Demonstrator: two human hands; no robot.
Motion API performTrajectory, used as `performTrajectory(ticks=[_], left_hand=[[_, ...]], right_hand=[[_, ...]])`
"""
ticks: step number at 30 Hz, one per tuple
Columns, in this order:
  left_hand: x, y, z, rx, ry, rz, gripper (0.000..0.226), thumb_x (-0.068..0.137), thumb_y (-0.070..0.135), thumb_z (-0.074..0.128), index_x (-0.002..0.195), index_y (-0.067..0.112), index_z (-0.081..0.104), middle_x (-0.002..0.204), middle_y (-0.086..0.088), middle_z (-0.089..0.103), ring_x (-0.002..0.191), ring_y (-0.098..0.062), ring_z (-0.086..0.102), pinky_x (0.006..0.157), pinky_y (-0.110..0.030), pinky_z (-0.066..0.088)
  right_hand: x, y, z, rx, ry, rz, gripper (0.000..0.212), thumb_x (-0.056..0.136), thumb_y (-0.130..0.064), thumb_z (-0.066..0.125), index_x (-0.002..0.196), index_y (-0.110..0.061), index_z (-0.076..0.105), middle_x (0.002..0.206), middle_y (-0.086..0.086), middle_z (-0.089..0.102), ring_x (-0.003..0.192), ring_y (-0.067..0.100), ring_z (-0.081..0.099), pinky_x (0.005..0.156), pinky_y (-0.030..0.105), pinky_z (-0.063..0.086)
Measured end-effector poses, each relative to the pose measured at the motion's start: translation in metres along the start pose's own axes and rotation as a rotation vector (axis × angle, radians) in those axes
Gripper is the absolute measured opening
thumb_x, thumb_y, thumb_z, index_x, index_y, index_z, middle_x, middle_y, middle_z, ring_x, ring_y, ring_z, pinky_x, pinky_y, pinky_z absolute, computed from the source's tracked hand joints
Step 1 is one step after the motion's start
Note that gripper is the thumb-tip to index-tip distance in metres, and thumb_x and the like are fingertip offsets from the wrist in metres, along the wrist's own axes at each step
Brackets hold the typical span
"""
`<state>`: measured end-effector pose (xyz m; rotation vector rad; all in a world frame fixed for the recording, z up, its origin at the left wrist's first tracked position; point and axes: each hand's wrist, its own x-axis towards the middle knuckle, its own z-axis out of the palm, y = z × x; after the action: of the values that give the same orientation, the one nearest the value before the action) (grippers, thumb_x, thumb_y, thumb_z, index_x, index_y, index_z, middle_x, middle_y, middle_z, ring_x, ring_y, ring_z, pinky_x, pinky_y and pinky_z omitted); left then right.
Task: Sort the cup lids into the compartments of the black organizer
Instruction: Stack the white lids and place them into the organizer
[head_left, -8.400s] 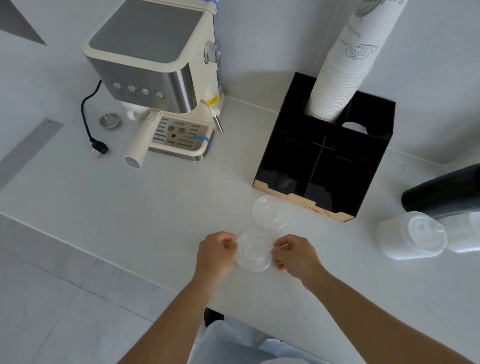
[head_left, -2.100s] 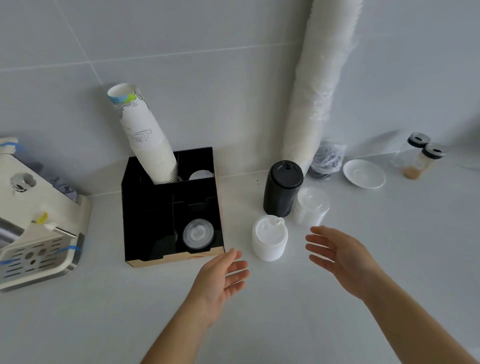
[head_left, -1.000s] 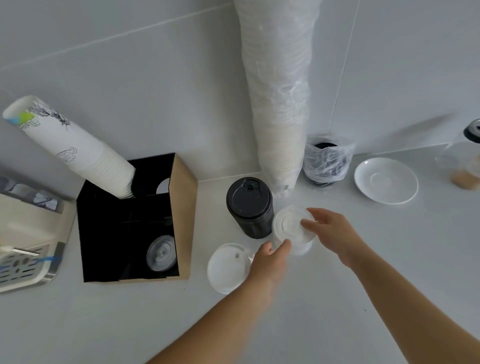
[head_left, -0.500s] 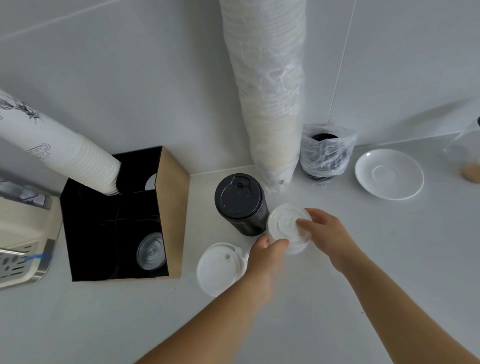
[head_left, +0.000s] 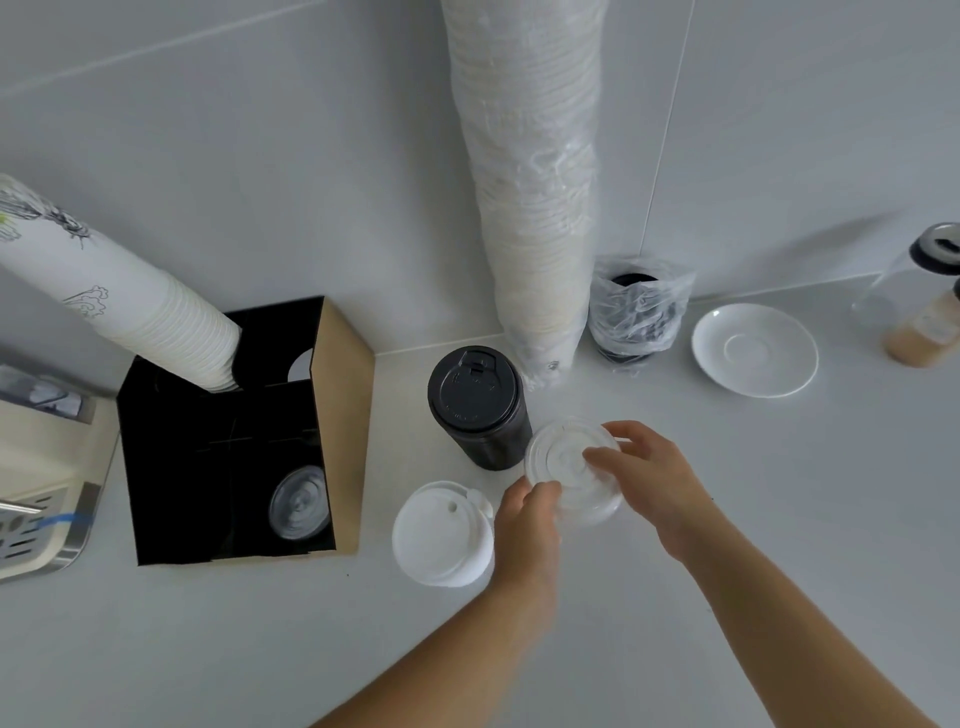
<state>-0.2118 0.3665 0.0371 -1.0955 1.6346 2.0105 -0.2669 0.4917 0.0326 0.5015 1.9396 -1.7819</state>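
Both hands (head_left: 527, 525) still pinch clear lids (head_left: 563, 462) beside black stack (head_left: 475, 405).

We are seeing a tall sleeve of cups (head_left: 530, 197) wrapped in clear plastic, rising from the counter (head_left: 779, 519) up through the top centre of the frame against the tiled wall (head_left: 260, 130). Just right of its base a plastic-wrapped dark container (head_left: 640, 317) is sitting by the wall. Further right a white saucer (head_left: 754, 349) is lying flat, and at the right edge two jars with dark caps (head_left: 924, 306) are standing, one holding something tan. At the left edge we are catching part of a cream coffee machine (head_left: 36, 467) with its metal drip grille. A stack of printed paper cups (head_left: 114, 306) is leaning across the upper left.
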Motion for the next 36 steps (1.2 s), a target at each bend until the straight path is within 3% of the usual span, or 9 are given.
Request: performTrajectory(ticks=[5,8,15,22,26,30,36], left_hand=[[-0.024,0.002,-0.010,-0.009,-0.072,0.113,0.029,0.088,0.022,0.061,0.114,0.032,0.068,0.116,0.007,0.070,0.115,-0.012,0.062,0.105,-0.034,0.046],[-0.040,0.000,-0.024,-0.013,-0.099,0.136,0.029,0.088,0.026,0.064,0.116,0.033,0.068,0.121,0.010,0.069,0.118,-0.009,0.060,0.107,-0.034,0.045],[-0.077,0.005,-0.081,-0.104,-0.114,0.197,0.050,0.072,0.035,0.068,0.121,0.028,0.067,0.119,0.008,0.071,0.116,-0.009,0.063,0.106,-0.034,0.045],[-0.093,0.018,-0.147,-0.026,-0.124,0.294,0.045,0.072,0.040,0.067,0.116,0.030,0.069,0.114,0.009,0.073,0.115,-0.010,0.063,0.101,-0.034,0.046],[-0.099,0.019,-0.183,-0.041,-0.128,0.286,0.043,0.075,0.039,0.071,0.118,0.032,0.066,0.117,0.008,0.072,0.116,-0.011,0.062,0.097,-0.031,0.048],[-0.104,0.014,-0.224,-0.081,-0.133,0.254,0.032,0.094,0.033,0.058,0.125,0.030,0.063,0.124,0.009,0.069,0.121,-0.011,0.059,0.110,-0.039,0.040],[-0.104,0.015,-0.272,-0.166,-0.074,0.196,0.034,0.096,0.038,0.052,0.128,0.029,0.060,0.127,0.010,0.066,0.123,-0.010,0.057,0.113,-0.039,0.038]], right_hand=[[-0.023,-0.002,-0.004,0.047,0.041,-0.068,0.025,0.076,-0.025,0.074,0.101,-0.028,0.069,0.107,0.004,0.074,0.097,0.026,0.070,0.083,0.040,0.054],[-0.042,-0.005,0.000,0.069,0.037,-0.102,0.027,0.074,-0.026,0.074,0.101,-0.027,0.069,0.105,0.003,0.075,0.097,0.026,0.069,0.075,0.035,0.049],[-0.090,-0.017,0.044,0.095,-0.005,-0.193,0.021,0.080,-0.018,0.074,0.100,-0.024,0.069,0.097,0.000,0.076,0.092,0.018,0.069,0.072,0.027,0.048],[-0.121,-0.027,0.091,0.067,-0.054,-0.235,0.019,0.083,-0.011,0.073,0.099,-0.021,0.071,0.096,-0.002,0.076,0.093,0.020,0.070,0.077,0.031,0.051],[-0.131,-0.027,0.116,0.018,-0.093,-0.241,0.021,0.080,-0.018,0.077,0.099,-0.023,0.072,0.100,-0.001,0.077,0.095,0.020,0.071,0.088,0.038,0.055],[-0.142,-0.022,0.152,-0.014,-0.126,-0.212,0.031,0.071,-0.030,0.078,0.101,-0.025,0.072,0.103,0.000,0.076,0.100,0.022,0.070,0.093,0.041,0.054],[-0.140,-0.020,0.205,-0.069,-0.192,-0.132,0.024,0.084,-0.017,0.074,0.107,-0.020,0.069,0.109,0.005,0.073,0.106,0.027,0.067,0.097,0.045,0.054]])
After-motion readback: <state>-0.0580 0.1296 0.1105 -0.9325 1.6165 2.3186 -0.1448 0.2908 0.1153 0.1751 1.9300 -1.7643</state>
